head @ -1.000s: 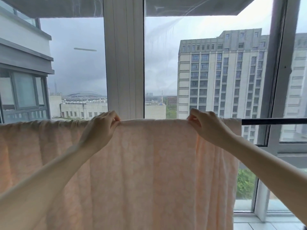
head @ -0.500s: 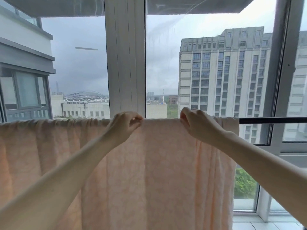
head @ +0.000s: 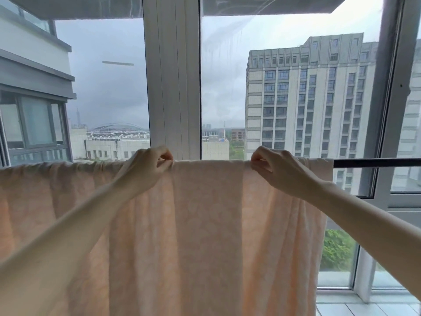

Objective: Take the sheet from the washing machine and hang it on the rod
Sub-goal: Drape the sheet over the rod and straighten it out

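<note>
Peach sheet [head: 205, 224] drapes rod [head: 376, 162]; both hands pinch its top edge.

1. My left hand [head: 145, 169] is raised at arm's length, forearm bare; thumb and curled fingers pinch the pale peach patterned fabric sheet [head: 205, 224] at its top fold.
2. My right hand [head: 280, 171] mirrors it; curled fingers pinch the same fold.
</note>
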`<act>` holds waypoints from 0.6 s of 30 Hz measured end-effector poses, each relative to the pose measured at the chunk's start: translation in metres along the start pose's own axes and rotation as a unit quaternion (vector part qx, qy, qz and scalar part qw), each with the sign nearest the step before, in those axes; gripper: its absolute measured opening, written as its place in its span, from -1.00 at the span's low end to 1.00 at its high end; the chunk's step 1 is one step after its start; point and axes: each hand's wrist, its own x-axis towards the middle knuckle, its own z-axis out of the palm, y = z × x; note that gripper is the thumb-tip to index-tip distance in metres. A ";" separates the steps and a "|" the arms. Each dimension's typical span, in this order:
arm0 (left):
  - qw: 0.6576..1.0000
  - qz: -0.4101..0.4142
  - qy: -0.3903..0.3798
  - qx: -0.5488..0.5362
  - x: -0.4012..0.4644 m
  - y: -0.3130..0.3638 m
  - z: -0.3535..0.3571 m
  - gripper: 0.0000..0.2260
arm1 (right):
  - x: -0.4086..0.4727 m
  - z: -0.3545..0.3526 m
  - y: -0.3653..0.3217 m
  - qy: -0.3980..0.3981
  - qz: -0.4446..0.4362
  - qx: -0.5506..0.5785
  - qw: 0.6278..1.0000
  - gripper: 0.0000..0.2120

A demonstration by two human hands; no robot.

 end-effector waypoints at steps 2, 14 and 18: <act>1.000 0.019 0.001 -0.011 0.001 0.008 0.006 -0.94 | 0.003 0.004 -0.003 0.007 -0.009 0.008 1.000 -0.88; 0.999 -0.010 0.030 0.044 -0.001 -0.016 -0.003 -0.93 | -0.003 -0.011 0.013 0.016 0.159 -0.121 0.980 -0.83; 0.996 0.087 -0.006 0.034 -0.002 0.029 0.012 -0.87 | 0.010 -0.001 -0.017 -0.029 0.087 -0.072 0.993 -0.80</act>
